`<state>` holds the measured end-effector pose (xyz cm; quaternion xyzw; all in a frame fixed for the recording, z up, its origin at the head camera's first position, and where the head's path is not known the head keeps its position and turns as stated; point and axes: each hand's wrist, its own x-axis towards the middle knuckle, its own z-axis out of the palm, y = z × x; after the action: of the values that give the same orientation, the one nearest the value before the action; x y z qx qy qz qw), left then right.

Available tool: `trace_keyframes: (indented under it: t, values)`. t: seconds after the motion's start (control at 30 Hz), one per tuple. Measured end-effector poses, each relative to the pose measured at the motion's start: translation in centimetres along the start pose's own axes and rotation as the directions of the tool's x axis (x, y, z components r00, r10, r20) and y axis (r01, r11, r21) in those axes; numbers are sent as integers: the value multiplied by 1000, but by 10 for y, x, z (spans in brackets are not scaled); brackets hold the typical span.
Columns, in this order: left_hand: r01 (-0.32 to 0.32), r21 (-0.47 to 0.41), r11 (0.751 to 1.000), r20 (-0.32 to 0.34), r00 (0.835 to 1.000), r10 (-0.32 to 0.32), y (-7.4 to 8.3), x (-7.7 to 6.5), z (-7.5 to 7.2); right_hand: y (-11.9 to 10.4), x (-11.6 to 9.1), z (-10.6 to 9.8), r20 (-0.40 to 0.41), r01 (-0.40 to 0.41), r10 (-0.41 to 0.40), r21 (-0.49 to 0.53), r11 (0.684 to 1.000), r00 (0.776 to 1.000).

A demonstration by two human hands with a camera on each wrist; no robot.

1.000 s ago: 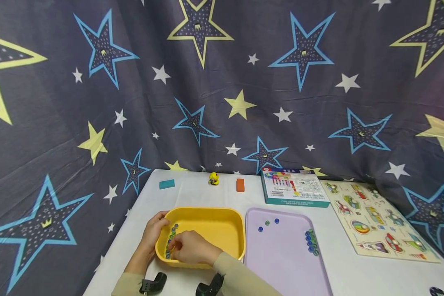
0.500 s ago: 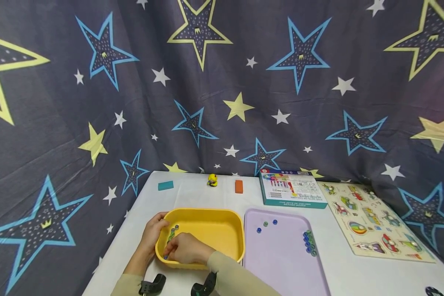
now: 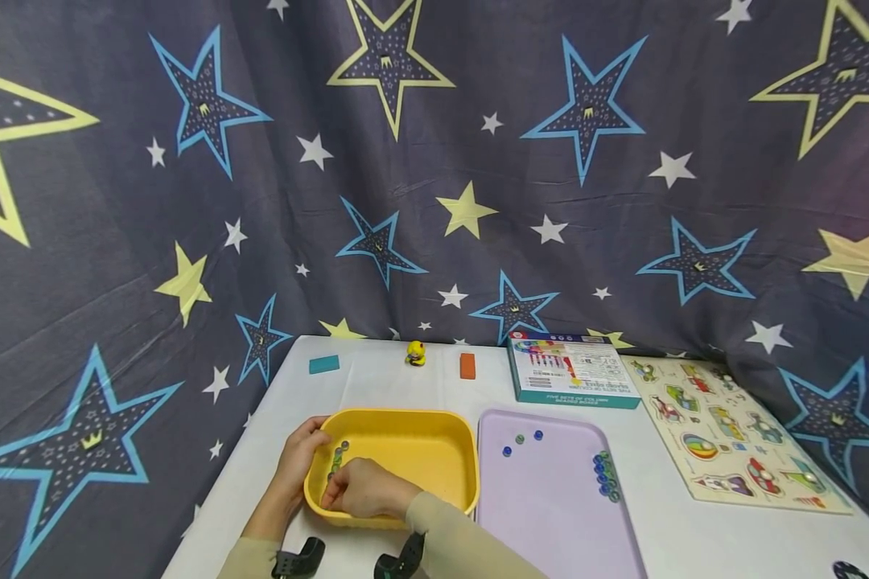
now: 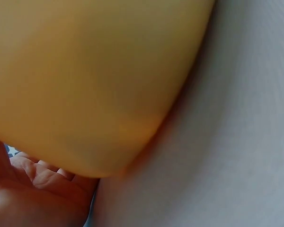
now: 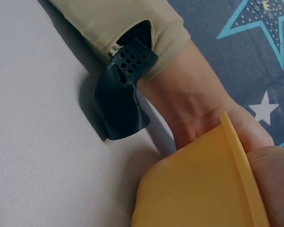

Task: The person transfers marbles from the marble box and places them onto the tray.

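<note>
My left hand (image 3: 298,457) holds the left end of a yellow plastic tub (image 3: 434,454), its thumb over the rim. Below the tub's outer wall (image 4: 94,85), the left wrist view shows part of that hand (image 4: 42,189). Inside the tub, my right hand (image 3: 369,489) reaches to the near left corner with bent fingers. Its fingertips are among glass marbles (image 3: 337,458) lined along the left wall; the hand covers the lower part of the row. Whether a marble sits between the fingertips is hidden. In the right wrist view, the tub's near wall (image 5: 189,189) hides most of the right hand.
Right of the tub lies a lilac tray (image 3: 543,515) with a few scattered marbles (image 3: 507,451) and a double row of marbles (image 3: 606,476). Behind are a teal block (image 3: 324,364), a yellow duck (image 3: 416,353), an orange block (image 3: 467,366), a box (image 3: 575,374) and a puzzle board (image 3: 739,438).
My right hand has shifted slightly left and toward the near corner, covering marbles at the lower end of the row that showed earlier. The left hand stays on the tub.
</note>
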<state>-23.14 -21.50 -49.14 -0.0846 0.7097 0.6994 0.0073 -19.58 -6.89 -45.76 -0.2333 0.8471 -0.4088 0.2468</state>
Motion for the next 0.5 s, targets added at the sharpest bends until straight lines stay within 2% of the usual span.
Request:
trace_keyframes:
  t: [0.3, 0.5]
  values:
    - [-14, -11, 1000, 26, 1000, 14, 1, -3, -1, -1, -6, -7, 70, -11, 6, 76, 997, 998]
    - [-17, -7, 1000, 17, 1000, 17, 0, -1, -2, 2, -8, -11, 103, -16, 8, 77, 997, 995]
